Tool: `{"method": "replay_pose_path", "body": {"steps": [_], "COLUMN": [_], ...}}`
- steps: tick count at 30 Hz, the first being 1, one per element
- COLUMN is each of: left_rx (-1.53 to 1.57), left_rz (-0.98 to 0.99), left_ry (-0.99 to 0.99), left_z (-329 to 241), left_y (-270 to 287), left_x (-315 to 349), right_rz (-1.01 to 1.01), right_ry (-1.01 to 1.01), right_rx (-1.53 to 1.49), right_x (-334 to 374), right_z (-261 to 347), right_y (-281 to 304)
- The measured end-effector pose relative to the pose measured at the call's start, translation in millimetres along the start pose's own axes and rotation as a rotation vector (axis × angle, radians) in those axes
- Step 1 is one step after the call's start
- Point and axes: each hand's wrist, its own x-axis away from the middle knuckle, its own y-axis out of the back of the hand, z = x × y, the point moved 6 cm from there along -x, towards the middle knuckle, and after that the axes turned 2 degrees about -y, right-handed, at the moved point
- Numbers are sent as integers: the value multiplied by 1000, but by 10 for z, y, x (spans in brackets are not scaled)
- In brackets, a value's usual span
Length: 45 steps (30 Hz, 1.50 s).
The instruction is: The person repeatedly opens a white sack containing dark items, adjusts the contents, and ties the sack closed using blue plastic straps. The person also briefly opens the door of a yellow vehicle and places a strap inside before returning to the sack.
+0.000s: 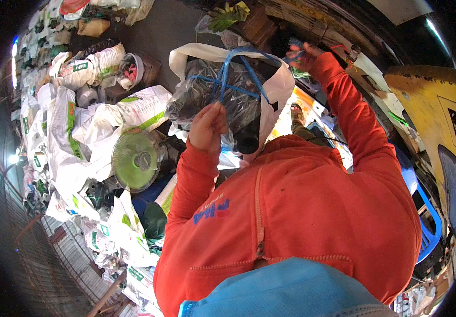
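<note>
In front of me stands a large white sack (278,84) with its mouth wide. Inside it is dark material under clear plastic (196,79). A blue plastic strap (245,66) runs across the top of the sack in crossing strands. My left hand (209,127) is closed at the near left side of the sack, thumb and fingers pinched on the strap's lower end. Reaching out to the far right, my right hand (306,57) has its fingers curled at a small bluish-green thing, blurred and too small to name.
A green round fan (135,160) stands left of the sack, among many stuffed white sacks (64,127). To the right are a blue plastic chair (428,219) and a yellow metal panel (428,90). Green-yellow gloves (229,16) lie at the far side.
</note>
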Motion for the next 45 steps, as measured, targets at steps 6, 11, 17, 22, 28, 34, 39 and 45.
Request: {"method": "replay_pose_path", "body": {"steps": [6, 11, 17, 22, 28, 34, 39, 45], "left_rx": [-641, -1437, -1048, -562, -725, -729, -815, -371], "left_rz": [-168, -6, 335, 601, 741, 804, 679, 667], "left_ry": [-180, -770, -1258, -702, -387, -37, -165, -140], "left_z": [-286, -450, -729, -833, -792, -794, -922, -831], "left_y": [-11, -550, -1188, -1141, -1197, -1091, -619, -127], "left_x": [-129, -252, -263, -521, -709, -847, -401, -63], "right_rz": [347, 304, 345, 237, 125, -157, -187, -183], "right_ry": [307, 322, 285, 601, 1382, 967, 995, 1092], "right_rx": [82, 98, 266, 494, 1620, 2214, 2149, 2062], "right_x": [184, 450, 928, 1165, 1884, 1627, 1676, 1707], "right_z": [1123, 1347, 950, 782, -896, -1608, -1558, -1550], "right_y": [-755, -2251, -3167, -3159, -2973, -2453, -2445, -2443]}}
